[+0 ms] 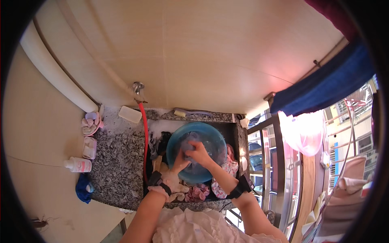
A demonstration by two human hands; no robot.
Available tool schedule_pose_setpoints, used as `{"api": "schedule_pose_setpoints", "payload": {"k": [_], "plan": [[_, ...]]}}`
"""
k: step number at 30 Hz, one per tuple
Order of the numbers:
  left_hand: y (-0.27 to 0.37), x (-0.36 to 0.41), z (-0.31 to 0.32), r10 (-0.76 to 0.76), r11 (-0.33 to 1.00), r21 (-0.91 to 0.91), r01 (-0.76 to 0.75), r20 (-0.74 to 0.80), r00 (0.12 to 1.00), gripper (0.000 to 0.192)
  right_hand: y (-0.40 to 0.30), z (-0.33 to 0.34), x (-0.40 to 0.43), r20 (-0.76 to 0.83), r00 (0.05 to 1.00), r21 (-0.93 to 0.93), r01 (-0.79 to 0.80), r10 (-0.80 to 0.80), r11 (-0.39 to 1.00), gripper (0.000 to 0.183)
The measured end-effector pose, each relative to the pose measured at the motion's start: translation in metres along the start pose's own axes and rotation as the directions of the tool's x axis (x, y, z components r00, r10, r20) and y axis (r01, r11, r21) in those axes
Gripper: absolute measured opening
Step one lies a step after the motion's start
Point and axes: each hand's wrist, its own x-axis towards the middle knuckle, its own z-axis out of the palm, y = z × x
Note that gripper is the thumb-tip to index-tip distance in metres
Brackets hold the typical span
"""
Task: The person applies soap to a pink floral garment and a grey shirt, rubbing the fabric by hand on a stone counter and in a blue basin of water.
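A round blue plastic basin [220,138] of cloudy water stands in the dark sink. Inside it, both my hands grip a wet bluish-grey cloth [192,138]. My left hand [180,161] has the cloth from the lower left, its fingers partly hidden by the fabric. From the right, my right hand [199,153] closes its fingers on the same cloth, touching or nearly touching the left. Around the basin lie dark wet cloth [164,141], pink fabric [197,193] and a floral-print garment [231,167].
A red hose [145,133] runs from the wall tap [138,87] into the sink. A scrub brush [191,113] and a soap-like block [130,114] lie along the back edge. A white bottle [79,165] stands on the speckled stone counter [117,164]. Metal railing [277,145] is at right.
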Motion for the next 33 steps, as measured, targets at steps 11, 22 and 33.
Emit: {"api": "schedule_pose_setpoints", "payload": {"k": [11,22,33], "plan": [[0.164,0.03,-0.07,-0.032,0.612,-0.781,0.123,0.131,0.991,0.039,0.17,-0.037,-0.111,-0.233,0.863,0.096,-0.439,0.449,0.893,0.039],[0.328,0.024,-0.131,0.064,0.64,-0.762,0.098,0.18,0.982,0.044,0.142,-0.016,-0.101,-0.071,0.949,-0.272,-0.315,0.307,0.909,0.031],[0.315,0.007,-0.239,0.065,0.763,-0.642,-0.078,-0.043,0.997,0.052,-0.063,0.141,0.07,0.086,0.987,0.027,0.133,-0.135,0.991,0.035]]}}
